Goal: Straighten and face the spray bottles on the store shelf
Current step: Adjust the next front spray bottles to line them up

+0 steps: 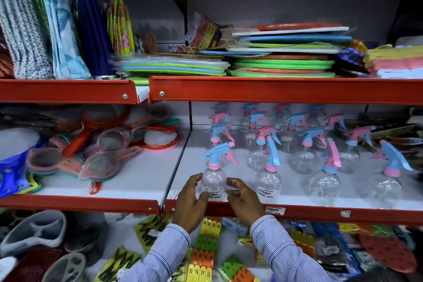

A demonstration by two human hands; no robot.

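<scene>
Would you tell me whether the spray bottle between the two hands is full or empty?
Empty: the spray bottle has a clear body with no liquid visible.

Sticker (266, 193) on spray bottle (269, 181) — "38.00".

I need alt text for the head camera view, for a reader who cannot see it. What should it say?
Two hands, the left hand and right hand, flank a clear spray bottle with a blue and pink trigger at the front left of a red-edged store shelf. More spray bottles stand in loose rows behind and to its right, triggers pointing different ways.
</scene>
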